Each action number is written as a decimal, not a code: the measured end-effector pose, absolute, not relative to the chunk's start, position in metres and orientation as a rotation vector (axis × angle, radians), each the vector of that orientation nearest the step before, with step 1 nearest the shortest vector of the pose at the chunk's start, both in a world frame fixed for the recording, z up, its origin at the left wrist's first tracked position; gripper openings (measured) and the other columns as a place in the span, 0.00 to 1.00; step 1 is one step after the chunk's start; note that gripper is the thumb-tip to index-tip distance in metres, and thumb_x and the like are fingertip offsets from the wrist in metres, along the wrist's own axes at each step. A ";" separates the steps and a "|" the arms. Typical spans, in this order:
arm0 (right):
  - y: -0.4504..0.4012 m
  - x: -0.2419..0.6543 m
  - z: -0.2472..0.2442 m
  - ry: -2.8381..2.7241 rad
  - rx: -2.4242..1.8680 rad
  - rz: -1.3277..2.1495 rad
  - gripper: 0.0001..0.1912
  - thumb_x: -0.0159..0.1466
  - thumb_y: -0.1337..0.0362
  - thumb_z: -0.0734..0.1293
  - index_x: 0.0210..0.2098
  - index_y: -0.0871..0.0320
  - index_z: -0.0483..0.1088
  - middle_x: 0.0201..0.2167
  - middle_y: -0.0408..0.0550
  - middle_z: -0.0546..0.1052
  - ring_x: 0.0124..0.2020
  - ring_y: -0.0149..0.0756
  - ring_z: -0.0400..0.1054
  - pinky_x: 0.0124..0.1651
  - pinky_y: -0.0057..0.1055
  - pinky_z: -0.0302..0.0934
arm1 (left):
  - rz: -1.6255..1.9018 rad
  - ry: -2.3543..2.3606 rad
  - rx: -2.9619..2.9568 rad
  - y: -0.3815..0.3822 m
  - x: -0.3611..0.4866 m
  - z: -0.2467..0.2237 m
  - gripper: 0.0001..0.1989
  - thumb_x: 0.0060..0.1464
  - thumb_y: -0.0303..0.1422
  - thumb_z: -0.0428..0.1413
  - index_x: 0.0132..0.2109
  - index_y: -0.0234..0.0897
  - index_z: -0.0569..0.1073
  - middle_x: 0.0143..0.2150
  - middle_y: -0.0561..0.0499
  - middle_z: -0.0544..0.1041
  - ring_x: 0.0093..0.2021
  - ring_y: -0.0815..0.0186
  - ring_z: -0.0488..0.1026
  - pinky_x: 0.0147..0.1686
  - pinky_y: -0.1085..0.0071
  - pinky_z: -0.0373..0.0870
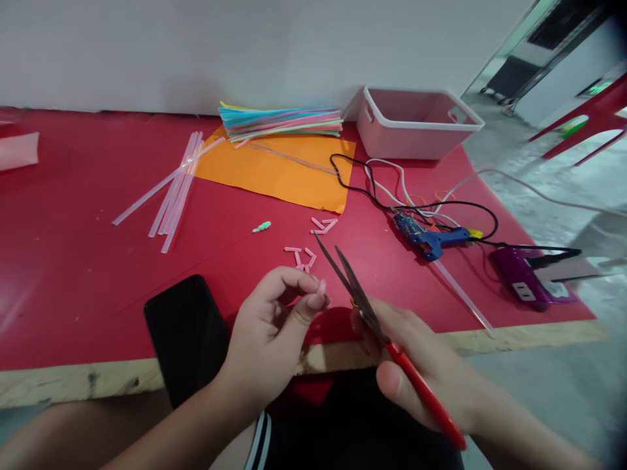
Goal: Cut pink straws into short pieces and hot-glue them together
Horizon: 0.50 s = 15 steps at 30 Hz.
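Between the thumb and index finger of my left hand [274, 326] is a small pink piece [321, 288]. My right hand [416, 365] holds red-handled scissors [421, 385], their dark blades slightly apart and pointing up and to the left. Just beyond my hands, several short pink pieces [324, 226] lie in two loose groups on the red tabletop [98, 274]. A small green item [262, 227] lies to their left. Near my left forearm a black phone [186, 333] rests at the table's front edge.
Long pink strips [176, 189] lie at the left. Colourful pipe cleaners [281, 123] rest by an orange sheet [294, 173]. A pink basket [416, 127] stands at the back right. A blue glue gun [431, 238], tangled cords and a purple device [531, 277] are at the right.
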State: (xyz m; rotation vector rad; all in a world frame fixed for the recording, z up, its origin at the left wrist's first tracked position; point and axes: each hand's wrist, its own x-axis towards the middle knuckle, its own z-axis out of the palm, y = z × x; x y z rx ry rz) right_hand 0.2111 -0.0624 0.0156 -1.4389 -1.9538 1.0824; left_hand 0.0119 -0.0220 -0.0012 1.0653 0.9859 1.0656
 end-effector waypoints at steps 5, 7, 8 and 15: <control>-0.069 0.202 0.011 -1.957 -1.594 1.099 0.42 0.59 0.22 0.51 0.32 0.57 0.65 0.23 0.44 0.69 0.22 0.31 0.56 0.25 0.30 0.51 | 1.180 0.995 1.189 -0.026 0.010 -0.001 0.05 0.62 0.26 0.62 0.38 0.42 0.76 0.35 0.55 0.80 0.36 0.72 0.77 0.39 0.79 0.75; -0.070 0.200 0.010 -1.953 -1.595 1.130 0.43 0.58 0.22 0.51 0.33 0.58 0.65 0.23 0.45 0.70 0.22 0.31 0.56 0.25 0.30 0.51 | 1.203 0.982 1.230 -0.028 0.010 -0.001 0.06 0.62 0.25 0.61 0.39 0.42 0.77 0.36 0.55 0.80 0.37 0.72 0.78 0.40 0.79 0.75; -0.070 0.200 0.011 -1.952 -1.585 1.142 0.43 0.58 0.22 0.51 0.33 0.58 0.65 0.24 0.45 0.70 0.22 0.31 0.57 0.26 0.30 0.52 | 1.206 0.977 1.243 -0.029 0.010 0.000 0.06 0.62 0.25 0.61 0.39 0.42 0.77 0.36 0.55 0.80 0.37 0.72 0.78 0.41 0.78 0.75; -0.069 0.198 0.012 -1.944 -1.502 1.181 0.40 0.62 0.24 0.52 0.35 0.58 0.65 0.25 0.45 0.71 0.24 0.33 0.64 0.29 0.31 0.58 | 1.191 1.053 1.343 -0.030 0.010 0.003 0.07 0.59 0.24 0.62 0.39 0.42 0.80 0.36 0.55 0.81 0.35 0.71 0.78 0.39 0.78 0.76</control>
